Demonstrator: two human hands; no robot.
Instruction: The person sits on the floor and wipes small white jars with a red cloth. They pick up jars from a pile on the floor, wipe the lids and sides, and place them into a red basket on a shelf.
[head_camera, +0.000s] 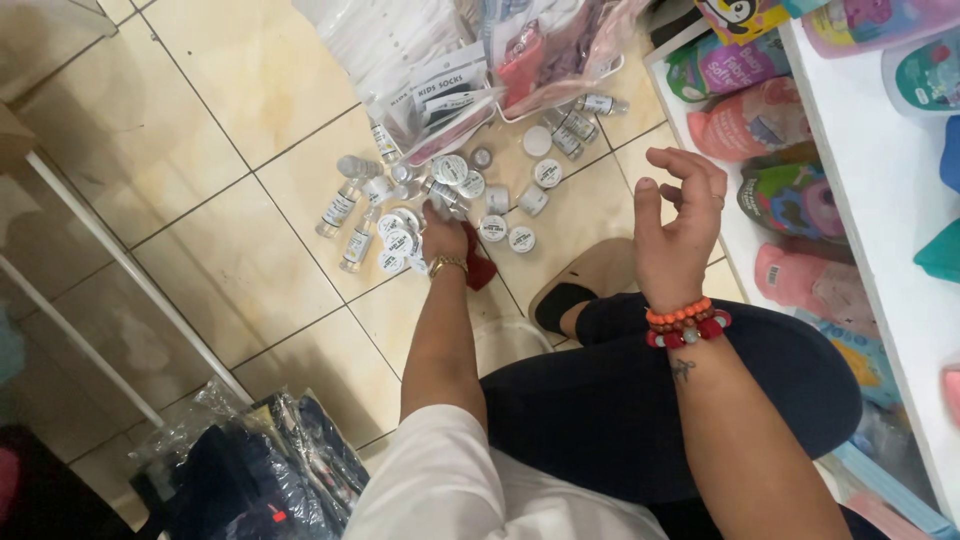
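My left hand reaches down to the tiled floor into a cluster of small clear bottles and round white-lidded jars. Its fingers are among the jars; whether they grip one is hidden by the hand itself. A red cloth-like thing lies just beside that wrist. My right hand is raised above my knee, fingers curled loosely apart, holding nothing. Beaded red and orange bracelets circle the right wrist.
Plastic bags of packaged goods lie beyond the jars. A white shelf with colourful packets stands to the right. A bag of dark clothing sits at the lower left, by white rack legs. My beige shoe rests on the floor.
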